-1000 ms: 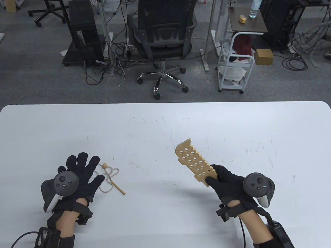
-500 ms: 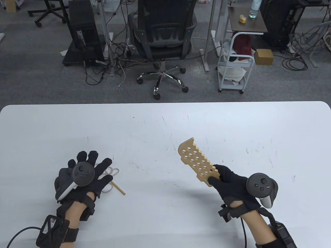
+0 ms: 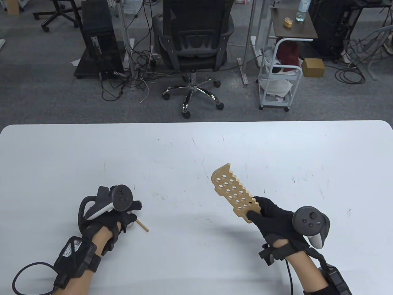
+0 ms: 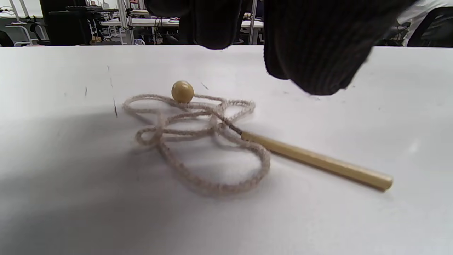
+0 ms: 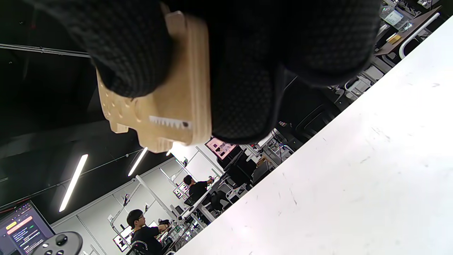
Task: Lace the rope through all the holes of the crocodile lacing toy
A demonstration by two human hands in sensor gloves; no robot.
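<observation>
The wooden crocodile board (image 3: 234, 192), with several holes and a toothed edge, is off the table in my right hand (image 3: 257, 209), which grips its head end. The painted teeth show in the right wrist view (image 5: 166, 122). The beige rope (image 4: 198, 148) lies in a loose coil on the table, with a round bead (image 4: 182, 91) on one end and a wooden needle (image 4: 318, 163) on the other. My left hand (image 3: 130, 212) is turned on its side over the coil. Its fingertips (image 4: 315, 53) hang just above the rope and hold nothing. In the table view only the needle's tip (image 3: 143, 226) shows.
The white table (image 3: 196, 147) carries only faint scuff marks. An office chair (image 3: 193, 46) and a white cart (image 3: 278, 80) stand on the floor beyond the far edge.
My left hand has moved right and rolled onto its side over the rope, hiding the coil and bead from above. My right hand raised and tilted the crocodile slightly, then held still.
</observation>
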